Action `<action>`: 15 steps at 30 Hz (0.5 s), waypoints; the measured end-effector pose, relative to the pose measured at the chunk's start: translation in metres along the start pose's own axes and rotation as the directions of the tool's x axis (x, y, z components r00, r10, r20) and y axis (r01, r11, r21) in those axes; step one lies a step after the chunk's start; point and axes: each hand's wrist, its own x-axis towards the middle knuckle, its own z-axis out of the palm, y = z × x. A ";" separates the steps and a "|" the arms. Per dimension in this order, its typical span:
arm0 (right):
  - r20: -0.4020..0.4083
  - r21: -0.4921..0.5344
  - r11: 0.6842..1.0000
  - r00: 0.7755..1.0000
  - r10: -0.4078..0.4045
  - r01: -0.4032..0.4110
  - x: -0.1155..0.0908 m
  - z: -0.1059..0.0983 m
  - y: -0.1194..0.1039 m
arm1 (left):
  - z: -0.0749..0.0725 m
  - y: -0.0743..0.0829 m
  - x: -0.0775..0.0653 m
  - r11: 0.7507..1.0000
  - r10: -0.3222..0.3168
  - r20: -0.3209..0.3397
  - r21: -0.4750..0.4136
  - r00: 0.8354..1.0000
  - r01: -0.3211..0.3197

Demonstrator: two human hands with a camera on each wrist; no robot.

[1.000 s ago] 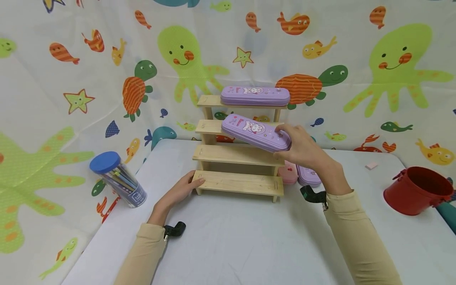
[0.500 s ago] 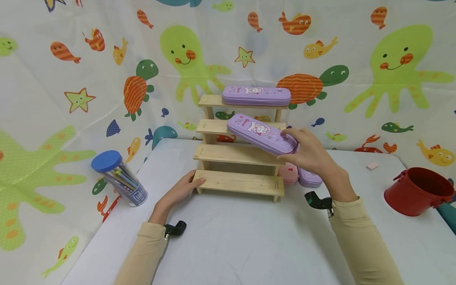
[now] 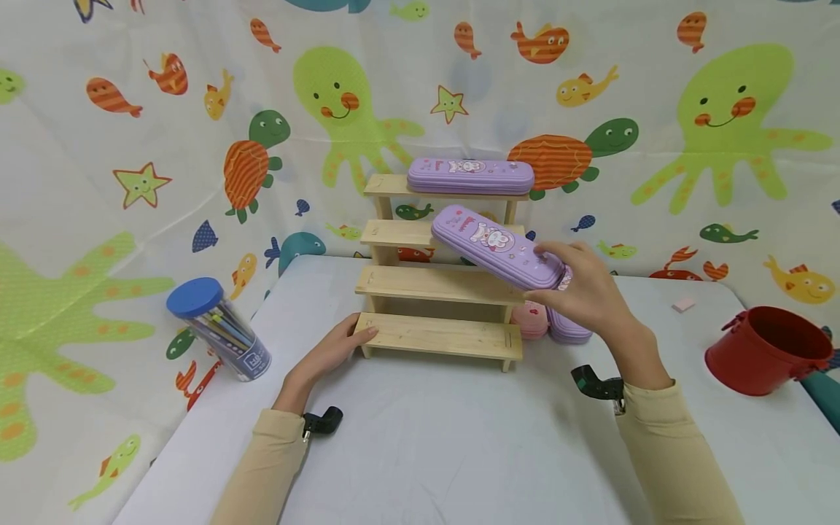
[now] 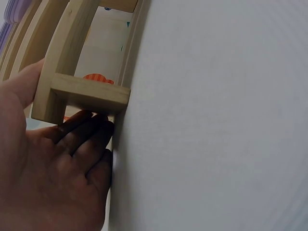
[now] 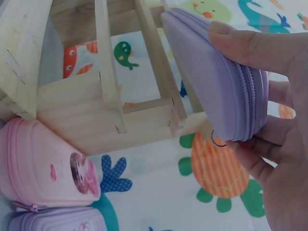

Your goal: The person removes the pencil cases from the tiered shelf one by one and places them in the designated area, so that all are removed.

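Observation:
My right hand (image 3: 580,281) grips the right end of a purple zippered pencil case (image 3: 502,248) with a cartoon character on its lid. The case is tilted, left end higher, in front of the third tier of a wooden step shelf (image 3: 440,335). In the right wrist view, thumb and fingers close round the case (image 5: 207,82) from both sides. On the left, my left hand (image 3: 331,354) holds the end of the lowest tier; the left wrist view has the thumb above the board and the other fingers below it. Another purple pencil case (image 3: 469,176) lies on the top tier.
A pink case (image 3: 530,321) and a purple case (image 3: 567,328) lie on the table behind the shelf's right side. At left stands a blue-lidded tub of pencils (image 3: 219,328). A red bucket (image 3: 768,350) and a small pink block (image 3: 683,305) are at right.
My right hand has drawn the purple pencil case to the right, away from the shelf's middle, and its tilt is steeper. My left hand has stayed on the lowest tier.

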 end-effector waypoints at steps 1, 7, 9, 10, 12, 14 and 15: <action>-0.009 -0.002 1.000 1.000 0.004 -0.004 -0.001 0.000 0.001 | 0.000 0.001 0.000 1.000 -0.004 0.001 -0.003 1.000 0.004; -0.053 0.009 1.000 0.998 0.021 -0.021 -0.008 -0.003 0.004 | -0.001 0.022 -0.012 1.000 -0.012 0.024 -0.009 1.000 0.012; -0.067 0.011 1.000 0.998 0.020 -0.019 -0.010 -0.003 0.005 | -0.001 0.029 -0.017 1.000 -0.011 0.029 -0.009 1.000 0.011; -0.073 0.012 1.000 0.997 0.016 -0.015 -0.011 -0.003 0.006 | -0.001 0.031 -0.019 1.000 -0.010 0.030 -0.010 0.999 0.010; -0.082 0.014 1.000 0.997 0.013 -0.012 -0.013 -0.004 0.007 | -0.001 0.034 -0.021 1.000 -0.009 0.031 -0.012 0.999 0.009; -0.092 0.013 1.000 0.996 0.008 -0.007 -0.015 -0.006 0.008 | -0.001 0.035 -0.022 1.000 -0.008 0.031 -0.013 1.000 0.008; -0.096 0.013 1.000 0.995 0.006 -0.005 -0.015 -0.006 0.009 | -0.001 0.036 -0.023 1.000 -0.007 0.029 -0.014 1.000 0.008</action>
